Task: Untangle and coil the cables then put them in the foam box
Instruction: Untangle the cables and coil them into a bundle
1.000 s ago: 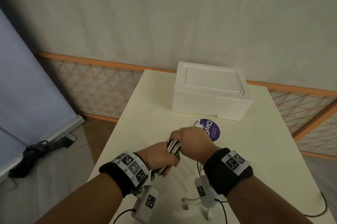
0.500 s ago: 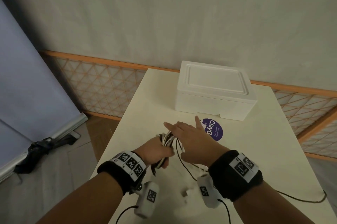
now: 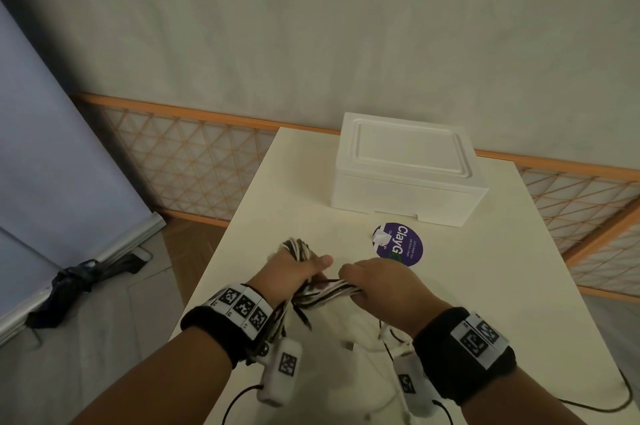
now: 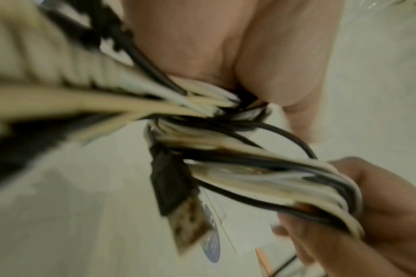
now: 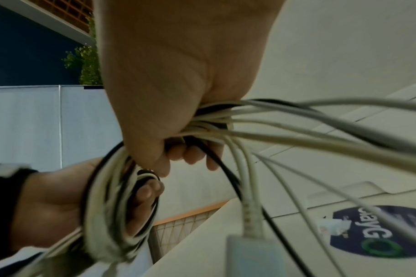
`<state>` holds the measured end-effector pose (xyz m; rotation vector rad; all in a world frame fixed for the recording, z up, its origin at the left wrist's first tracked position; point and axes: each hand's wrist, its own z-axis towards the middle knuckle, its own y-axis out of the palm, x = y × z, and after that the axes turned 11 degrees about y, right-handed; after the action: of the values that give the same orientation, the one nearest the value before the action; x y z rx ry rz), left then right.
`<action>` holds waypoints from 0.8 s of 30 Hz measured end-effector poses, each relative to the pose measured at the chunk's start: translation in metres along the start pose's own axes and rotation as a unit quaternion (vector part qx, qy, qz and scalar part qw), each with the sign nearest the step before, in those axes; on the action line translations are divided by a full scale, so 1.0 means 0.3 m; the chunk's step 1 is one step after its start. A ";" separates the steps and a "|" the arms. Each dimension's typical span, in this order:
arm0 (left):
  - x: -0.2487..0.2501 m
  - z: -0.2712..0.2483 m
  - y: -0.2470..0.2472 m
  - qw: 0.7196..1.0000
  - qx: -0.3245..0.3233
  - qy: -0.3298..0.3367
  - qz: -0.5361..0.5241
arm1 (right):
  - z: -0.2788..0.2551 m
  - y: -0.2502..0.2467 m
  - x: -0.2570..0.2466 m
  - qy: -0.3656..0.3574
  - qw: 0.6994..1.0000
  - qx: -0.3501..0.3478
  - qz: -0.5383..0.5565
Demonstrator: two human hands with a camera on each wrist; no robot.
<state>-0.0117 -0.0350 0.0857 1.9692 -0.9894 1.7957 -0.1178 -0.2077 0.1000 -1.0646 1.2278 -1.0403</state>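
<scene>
Reopened a moment ago, the right hand [image 3: 384, 282] now clenches the cables [image 3: 325, 293] again, the bundle running sideways into the left hand's [image 3: 291, 272] fist.

Black wristbands [image 3: 221, 327], checkered markers, white cameras [image 3: 282, 372]

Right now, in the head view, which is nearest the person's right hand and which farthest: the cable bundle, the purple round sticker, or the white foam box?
From the right hand:
1. Cable bundle: gripped in that hand, and in the left hand too.
2. Purple sticker: flat on the table, just beyond the knuckles.
3. Foam box: lid on, at the table's far end.
</scene>
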 end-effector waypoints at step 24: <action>0.113 0.006 0.003 0.965 0.097 0.017 -0.244 | 0.005 -0.022 -0.069 0.079 0.995 -0.030 0.047</action>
<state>-0.0115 -0.0466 0.1177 2.0539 -0.2797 1.6761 -0.1178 -0.1886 0.1105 -0.9748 1.4312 -1.0370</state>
